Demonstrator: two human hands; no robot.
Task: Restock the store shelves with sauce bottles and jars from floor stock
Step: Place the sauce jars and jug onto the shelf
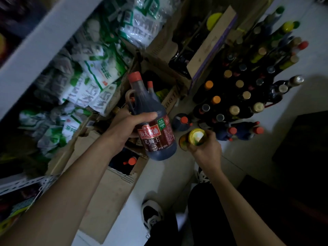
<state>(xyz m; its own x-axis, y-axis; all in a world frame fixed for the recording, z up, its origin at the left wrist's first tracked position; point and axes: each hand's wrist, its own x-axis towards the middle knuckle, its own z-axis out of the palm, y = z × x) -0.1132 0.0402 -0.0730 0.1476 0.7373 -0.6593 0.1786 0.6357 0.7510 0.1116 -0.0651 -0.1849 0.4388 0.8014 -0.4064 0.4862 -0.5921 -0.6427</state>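
The left hand [130, 129] has its fingers wrapped around the middle of a soy sauce bottle [148, 103], held above an open cardboard box [113, 190]. The bottle's long axis slants, with the red cap up and away towards the shelf [35, 43] and the base near the person. The right hand [207, 148] grips a yellow-lidded jar [196, 136], lid facing the camera. Just beyond, floor-stock bottles [239, 96] stand crowded on the floor. White-and-green bags [88, 77] fill the shelf space.
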